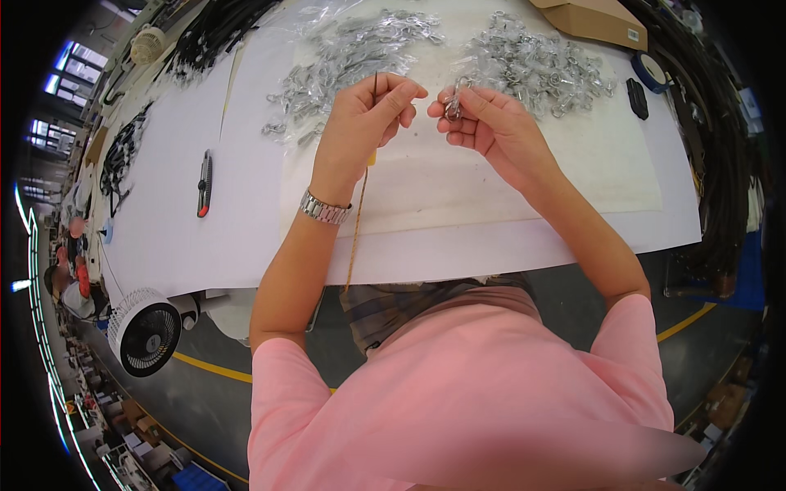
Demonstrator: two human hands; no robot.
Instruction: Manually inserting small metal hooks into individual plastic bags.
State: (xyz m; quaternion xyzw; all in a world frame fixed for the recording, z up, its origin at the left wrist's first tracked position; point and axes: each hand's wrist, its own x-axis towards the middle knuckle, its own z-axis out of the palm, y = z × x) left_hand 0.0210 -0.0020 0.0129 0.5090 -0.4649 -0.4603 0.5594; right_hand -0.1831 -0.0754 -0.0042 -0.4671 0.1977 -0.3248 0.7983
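My left hand [377,114], with a metal watch [325,208] on its wrist, is closed. A thin dark strip [376,84] sticks up from its fingers, and a small yellow piece [372,158] shows below the palm. From there a thin brownish cord [356,233] runs down to the table's near edge. Just to the right, my right hand [499,131] pinches a small silver metal hook [453,106] between thumb and fingers. The two hands are close but apart. Beyond them lie two heaps of metal hooks in clear plastic, a left heap [352,61] and a right heap [540,69].
A utility knife [205,184] lies on the white-covered table [254,237] at left. Dark straps [124,155] lie farther left. A cardboard box [594,23], tape roll [651,74] and small black object [636,99] sit at far right. A fan [147,331] stands off the near-left edge.
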